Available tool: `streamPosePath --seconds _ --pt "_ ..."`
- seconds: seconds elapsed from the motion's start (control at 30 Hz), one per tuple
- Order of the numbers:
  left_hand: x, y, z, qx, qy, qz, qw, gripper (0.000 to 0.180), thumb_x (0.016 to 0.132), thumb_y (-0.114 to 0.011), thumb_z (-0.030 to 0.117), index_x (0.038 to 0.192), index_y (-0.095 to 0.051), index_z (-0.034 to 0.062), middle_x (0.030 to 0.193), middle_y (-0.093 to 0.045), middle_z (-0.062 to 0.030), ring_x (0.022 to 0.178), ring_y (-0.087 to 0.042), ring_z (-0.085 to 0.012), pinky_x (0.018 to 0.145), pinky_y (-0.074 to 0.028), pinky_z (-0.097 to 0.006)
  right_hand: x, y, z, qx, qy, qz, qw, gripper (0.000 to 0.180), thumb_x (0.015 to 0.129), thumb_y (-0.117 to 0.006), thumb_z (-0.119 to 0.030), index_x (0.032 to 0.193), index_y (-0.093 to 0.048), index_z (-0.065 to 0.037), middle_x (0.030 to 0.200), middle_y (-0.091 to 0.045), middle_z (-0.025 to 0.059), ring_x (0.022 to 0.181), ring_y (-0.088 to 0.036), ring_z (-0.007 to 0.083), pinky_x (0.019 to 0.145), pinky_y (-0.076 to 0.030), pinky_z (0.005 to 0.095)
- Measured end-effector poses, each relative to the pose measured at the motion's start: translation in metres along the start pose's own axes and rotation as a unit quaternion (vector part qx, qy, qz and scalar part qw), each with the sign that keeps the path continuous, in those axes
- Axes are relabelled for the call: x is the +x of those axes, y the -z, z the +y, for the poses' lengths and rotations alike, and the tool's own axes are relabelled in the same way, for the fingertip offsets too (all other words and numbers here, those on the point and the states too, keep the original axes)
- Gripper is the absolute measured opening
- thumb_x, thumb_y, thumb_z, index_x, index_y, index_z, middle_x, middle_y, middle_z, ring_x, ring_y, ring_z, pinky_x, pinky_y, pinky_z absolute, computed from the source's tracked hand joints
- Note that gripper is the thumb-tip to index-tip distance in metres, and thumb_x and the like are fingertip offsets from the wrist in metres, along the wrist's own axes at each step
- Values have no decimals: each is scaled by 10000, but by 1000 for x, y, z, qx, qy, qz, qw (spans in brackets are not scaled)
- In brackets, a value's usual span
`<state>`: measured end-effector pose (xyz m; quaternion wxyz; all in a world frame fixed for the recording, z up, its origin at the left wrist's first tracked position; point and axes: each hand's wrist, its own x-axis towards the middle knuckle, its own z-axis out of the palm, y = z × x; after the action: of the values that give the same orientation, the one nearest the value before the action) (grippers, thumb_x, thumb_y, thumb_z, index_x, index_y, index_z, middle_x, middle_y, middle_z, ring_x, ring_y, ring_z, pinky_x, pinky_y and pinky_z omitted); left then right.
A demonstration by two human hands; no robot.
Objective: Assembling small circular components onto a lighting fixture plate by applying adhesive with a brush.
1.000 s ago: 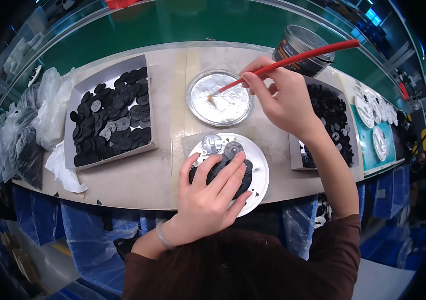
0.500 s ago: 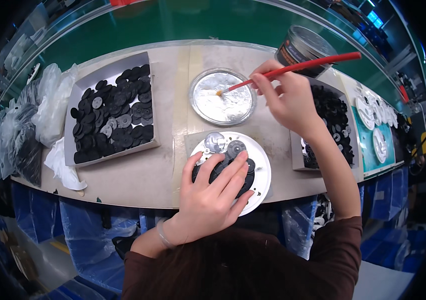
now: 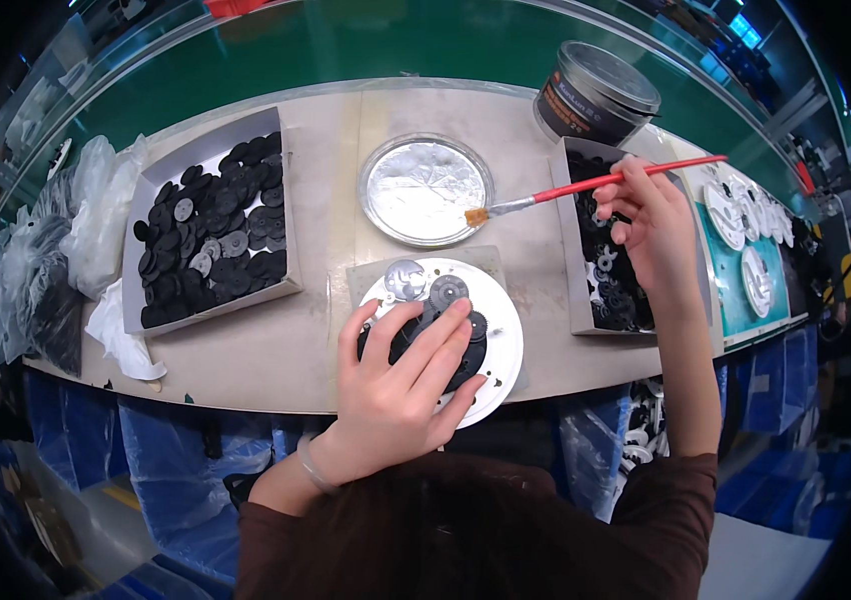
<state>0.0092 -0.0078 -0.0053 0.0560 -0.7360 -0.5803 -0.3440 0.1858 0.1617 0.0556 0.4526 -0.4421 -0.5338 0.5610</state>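
Note:
My right hand (image 3: 651, 225) pinches a red-handled paintbrush (image 3: 586, 186), held nearly level. Its metal ferrule leads to bristles loaded with an amber, grease-like substance, at the lower right rim of a round silver lid or dish (image 3: 424, 185). My left hand (image 3: 396, 385) lies with spread fingers over a white round plate (image 3: 506, 350) near the table's front edge. Dark gears (image 3: 449, 292) and a silvery disc (image 3: 406, 280) sit on this plate, partly covered by my fingers. The plate rests over a grey mat (image 3: 486, 262).
At left stands a cardboard tray (image 3: 293, 230) of black gears beside clear plastic bags (image 3: 106, 210). A second tray (image 3: 582, 290) of small dark parts is under my right forearm. Behind it stands a dark tin (image 3: 596, 95). White plates (image 3: 758, 280) lie on a teal mat far right.
My right hand has moved right and toward me with the brush, whose bristles have left the middle of the silver dish. My left hand stays on the plate; the whole view has shifted slightly.

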Motion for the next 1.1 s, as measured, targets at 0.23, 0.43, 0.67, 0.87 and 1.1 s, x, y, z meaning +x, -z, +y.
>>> streamPosePath --seconds 0.23,0.43,0.67,0.87,1.1 --pt "-1 -1 0 12 -7 13 1000 353 603 -715 195 910 -630 42 1017 -618 -46 954 -500 -268 915 -322 -432 -39 15 3 -25 155 -58 986 184 941 -392 -169 883 -459 -7 674 -551 103 509 -533 121 343 -399 167" --pt "-1 -1 0 19 -10 17 1000 364 591 -720 187 907 -630 31 1002 -620 -55 950 -495 -271 889 -340 -428 -65 15 19 -38 184 -48 981 178 944 -367 -166 887 -401 0 659 -539 143 507 -536 148 346 -414 178" --pt "0 -1 0 28 -10 10 1000 325 645 -687 230 901 -636 35 1042 -609 -50 946 -501 -238 897 -324 -408 -66 19 30 -190 459 -192 847 159 913 -448 -156 899 -405 -3 670 -566 142 547 -561 185 508 -484 281" --pt "-2 -1 -1 23 -14 21 999 336 639 -695 234 907 -639 40 1028 -616 -47 931 -503 -230 880 -337 -402 -69 23 16 -170 414 -207 870 177 917 -444 -179 866 -430 -10 656 -566 135 506 -547 181 499 -474 273" --pt "-1 -1 -1 18 -10 28 999 337 630 -700 231 902 -641 41 1018 -622 -40 908 -505 -224 863 -343 -390 -64 17 27 -70 326 -181 925 91 878 -460 -35 906 -439 48 763 -594 189 649 -595 157 521 -494 218"
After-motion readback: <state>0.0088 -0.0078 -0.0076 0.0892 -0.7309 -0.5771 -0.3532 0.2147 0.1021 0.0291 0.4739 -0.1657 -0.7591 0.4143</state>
